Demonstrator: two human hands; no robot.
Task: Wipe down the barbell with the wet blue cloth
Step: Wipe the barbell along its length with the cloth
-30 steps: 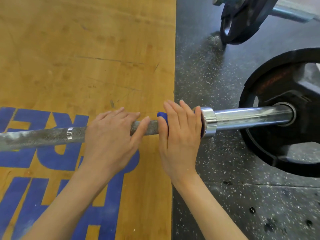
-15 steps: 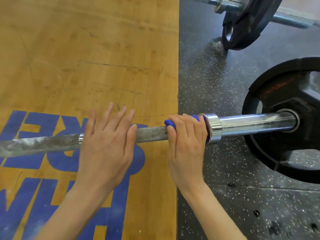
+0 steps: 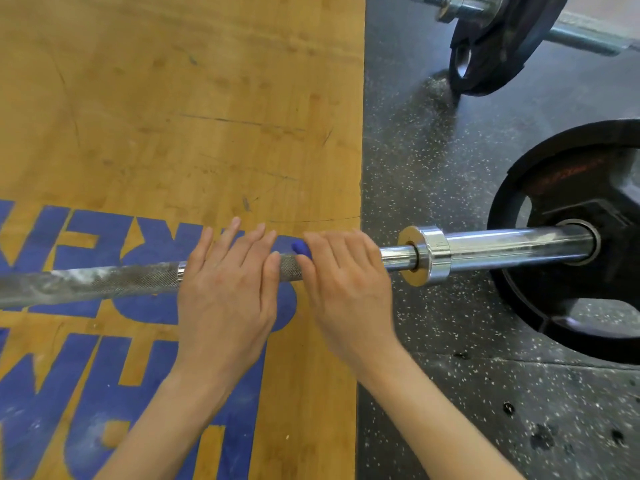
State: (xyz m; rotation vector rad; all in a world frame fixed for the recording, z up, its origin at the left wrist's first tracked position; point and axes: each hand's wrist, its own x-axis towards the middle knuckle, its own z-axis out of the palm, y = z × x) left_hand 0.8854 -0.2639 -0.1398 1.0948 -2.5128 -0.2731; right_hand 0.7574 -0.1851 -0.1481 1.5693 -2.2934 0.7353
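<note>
The barbell (image 3: 104,282) lies across the floor, its knurled shaft dusted with white chalk on the left. My left hand (image 3: 225,296) rests on the shaft with its fingers straight and laid over the top. Just to its right, my right hand (image 3: 346,292) wraps over the shaft and holds the blue cloth (image 3: 300,248) against it. Only a small blue corner of the cloth shows beside the index finger. A short bare chrome stretch separates my right hand from the shiny collar (image 3: 426,254).
A black weight plate (image 3: 571,306) sits on the barbell sleeve at the right, over speckled black rubber flooring (image 3: 415,150). A second loaded barbell (image 3: 491,46) lies at the top right. The wooden platform (image 3: 173,98) with blue lettering is under my hands.
My right hand has slid left along the shaft with the cloth, away from the collar, uncovering the chrome next to it. My left hand's fingers straightened over the bar.
</note>
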